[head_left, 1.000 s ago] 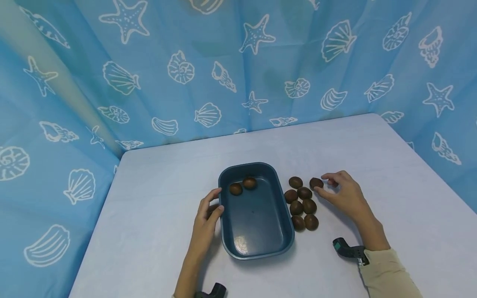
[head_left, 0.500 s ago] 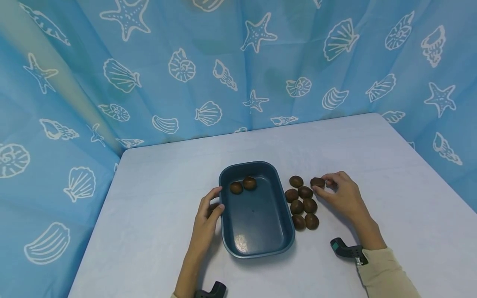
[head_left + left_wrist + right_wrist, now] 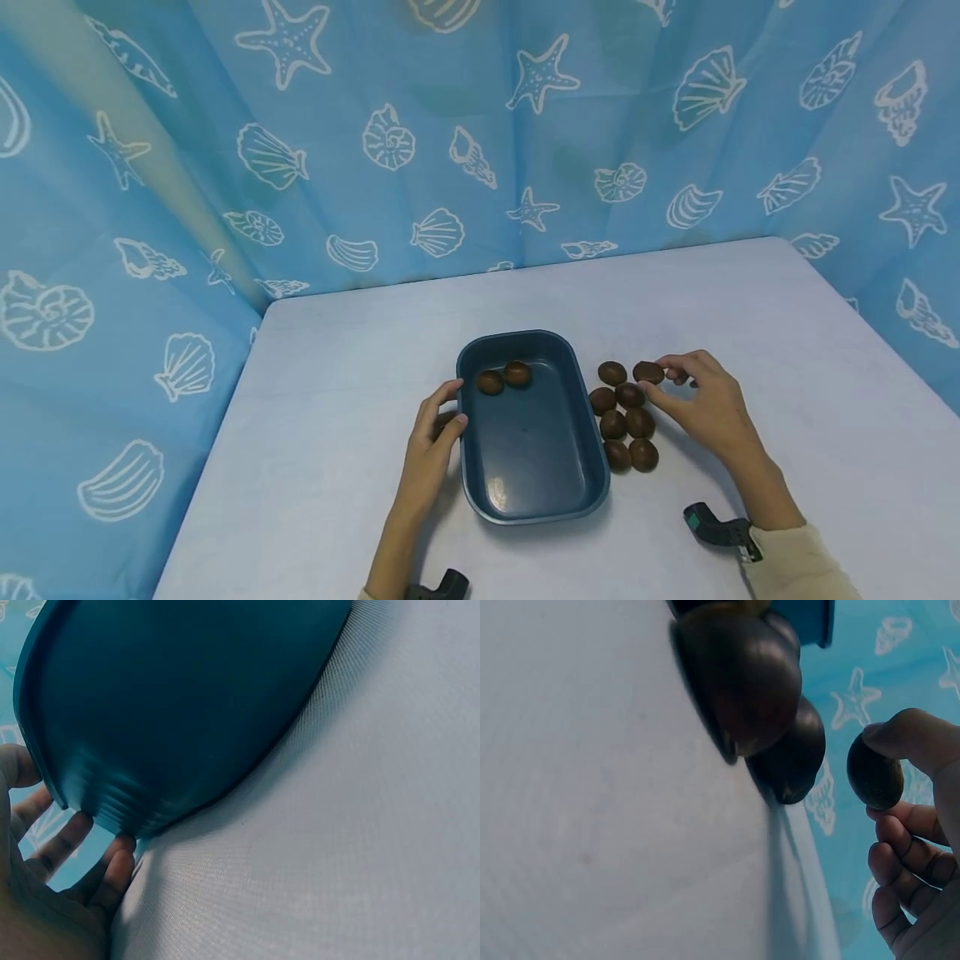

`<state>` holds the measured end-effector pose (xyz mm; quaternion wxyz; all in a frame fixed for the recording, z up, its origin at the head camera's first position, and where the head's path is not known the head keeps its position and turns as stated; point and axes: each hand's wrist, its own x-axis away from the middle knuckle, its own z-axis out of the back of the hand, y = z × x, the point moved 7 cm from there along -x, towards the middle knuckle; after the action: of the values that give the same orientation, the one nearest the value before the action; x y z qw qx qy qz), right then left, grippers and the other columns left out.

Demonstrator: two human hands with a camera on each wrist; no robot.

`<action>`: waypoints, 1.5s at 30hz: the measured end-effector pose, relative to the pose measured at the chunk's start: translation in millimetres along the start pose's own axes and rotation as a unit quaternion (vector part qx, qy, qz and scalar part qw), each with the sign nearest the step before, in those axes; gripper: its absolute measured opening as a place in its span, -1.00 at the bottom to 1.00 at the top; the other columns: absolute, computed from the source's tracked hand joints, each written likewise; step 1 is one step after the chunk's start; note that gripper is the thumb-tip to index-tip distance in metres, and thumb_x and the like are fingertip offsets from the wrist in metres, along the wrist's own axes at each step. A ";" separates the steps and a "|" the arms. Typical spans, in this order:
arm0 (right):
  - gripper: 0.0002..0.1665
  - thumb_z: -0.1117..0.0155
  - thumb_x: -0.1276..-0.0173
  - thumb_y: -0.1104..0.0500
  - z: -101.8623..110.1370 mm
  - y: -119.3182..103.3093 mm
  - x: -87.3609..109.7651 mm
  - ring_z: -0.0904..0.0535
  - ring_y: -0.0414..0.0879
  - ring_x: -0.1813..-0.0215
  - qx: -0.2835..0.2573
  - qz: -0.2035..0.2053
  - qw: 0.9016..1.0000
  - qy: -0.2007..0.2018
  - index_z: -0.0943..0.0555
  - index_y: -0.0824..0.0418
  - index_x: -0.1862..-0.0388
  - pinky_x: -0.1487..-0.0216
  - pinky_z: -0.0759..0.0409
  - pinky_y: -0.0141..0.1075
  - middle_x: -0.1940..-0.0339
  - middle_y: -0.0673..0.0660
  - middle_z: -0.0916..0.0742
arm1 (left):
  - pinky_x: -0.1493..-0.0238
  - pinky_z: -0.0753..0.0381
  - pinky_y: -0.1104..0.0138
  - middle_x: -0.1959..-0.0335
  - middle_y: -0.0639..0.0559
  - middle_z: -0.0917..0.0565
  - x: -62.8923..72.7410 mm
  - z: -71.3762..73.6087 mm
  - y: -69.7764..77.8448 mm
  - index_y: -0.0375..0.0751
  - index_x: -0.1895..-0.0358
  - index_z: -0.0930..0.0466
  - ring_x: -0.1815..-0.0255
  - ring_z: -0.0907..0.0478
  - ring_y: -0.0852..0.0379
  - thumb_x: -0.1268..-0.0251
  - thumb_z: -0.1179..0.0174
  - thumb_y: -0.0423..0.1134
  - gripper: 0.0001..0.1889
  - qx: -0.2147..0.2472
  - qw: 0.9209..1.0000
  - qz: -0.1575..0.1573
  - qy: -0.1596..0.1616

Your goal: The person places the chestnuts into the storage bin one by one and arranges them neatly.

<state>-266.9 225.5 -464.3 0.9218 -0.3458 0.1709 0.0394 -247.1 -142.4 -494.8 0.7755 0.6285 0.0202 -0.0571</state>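
My right hand (image 3: 705,404) pinches a dark brown egg-shaped thing (image 3: 875,771) between thumb and finger, at the far right of a cluster of similar brown egg-shaped things (image 3: 640,422). In the right wrist view its other fingers curl loosely below it. My left hand (image 3: 433,442) is at the left side of a dark blue rectangular tray (image 3: 525,467). Its bent, spread fingertips touch the tray's rim and outer wall, as the left wrist view shows. Two brown egg-shaped things (image 3: 504,378) lie inside the tray near its far end.
A white-covered table (image 3: 360,358) carries everything, with its far edge against a blue curtain (image 3: 480,125) printed with white shells and starfish. The cluster sits close beside the tray's right wall. A black wrist device (image 3: 720,532) is on the right wrist.
My right thumb and finger have closed onto the far-right brown egg-shaped thing, which has tilted slightly. The left hand stays at the tray. The head view has shifted a little.
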 end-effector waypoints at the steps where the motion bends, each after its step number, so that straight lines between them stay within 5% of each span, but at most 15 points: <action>1: -0.54 -0.50 -0.24 0.00 0.8 -2.6 0.2 -0.49 -0.02 0.14 -0.001 0.005 1.000 -0.001 -0.66 0.25 0.00 0.23 -0.39 -0.24 0.20 0.08 -0.57 | -0.25 -0.47 0.06 -0.32 0.07 -0.40 -0.4 -0.8 0.3 0.14 -0.45 -0.38 -0.22 -0.51 -0.01 -0.54 -0.08 -0.13 -0.53 0.001 1.000 -0.001 0.001; 9: -0.58 -0.46 -0.28 -0.03 1.5 -28.5 -0.7 -0.46 -0.02 0.13 -0.014 0.013 1.000 -0.025 -0.66 0.16 -0.01 0.29 -0.40 -0.21 0.19 0.03 -0.54 | -0.26 -0.46 0.06 -0.32 0.05 -0.40 -1.5 -3.8 1.7 0.15 -0.45 -0.38 -0.23 -0.51 0.02 -0.53 -0.07 -0.13 -0.53 0.004 1.000 0.000 -0.003; 22: -0.58 -0.49 -0.25 -0.02 2.1 -76.1 -15.8 -0.41 -0.13 0.13 -0.023 0.082 0.994 -0.063 -0.66 0.13 -0.01 0.25 -0.46 -0.16 0.20 0.00 -0.55 | -0.25 -0.47 0.03 -0.29 0.06 -0.42 -2.8 0.9 2.6 0.16 -0.44 -0.39 -0.21 -0.53 0.00 -0.52 -0.08 -0.14 -0.53 0.002 1.000 -0.003 0.003; 29: -0.60 -0.52 -0.22 -0.04 -6.9 -101.1 -25.3 -0.44 -0.16 0.18 -0.026 0.130 0.985 -0.110 -0.67 0.06 0.01 0.35 -0.50 -0.27 0.23 -0.03 -0.56 | -0.25 -0.48 0.05 -0.29 0.10 -0.42 -2.3 2.4 0.4 0.16 -0.44 -0.39 -0.21 -0.53 0.04 -0.52 -0.07 -0.13 -0.53 -0.001 1.000 0.000 0.004; 37: -0.62 -0.49 -0.24 -0.06 -17.2 -126.5 -35.8 -0.43 -0.13 0.17 0.021 0.179 0.970 -0.163 -0.69 0.07 0.04 0.18 -0.45 -0.14 0.23 -0.07 -0.55 | -0.26 -0.46 0.02 -0.30 0.05 -0.42 -1.7 1.6 0.7 0.17 -0.43 -0.40 -0.23 -0.52 -0.01 -0.53 -0.07 -0.14 -0.54 0.001 1.000 0.000 0.005; 45: -0.65 -0.52 -0.20 0.00 -27.4 -142.2 -43.1 -0.43 -0.11 0.22 0.023 0.208 0.955 -0.209 -0.69 0.11 0.09 0.26 -0.53 -0.23 0.27 -0.01 -0.56 | -0.25 -0.47 0.03 -0.29 0.06 -0.43 -1.9 1.3 -0.6 0.15 -0.43 -0.40 -0.21 -0.53 0.01 -0.53 -0.07 -0.14 -0.54 0.000 1.000 -0.007 0.006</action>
<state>-288.0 101.9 -380.1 0.9159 -0.2652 0.0434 0.2980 -249.1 -143.6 -494.9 0.7750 0.6285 0.0290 -0.0591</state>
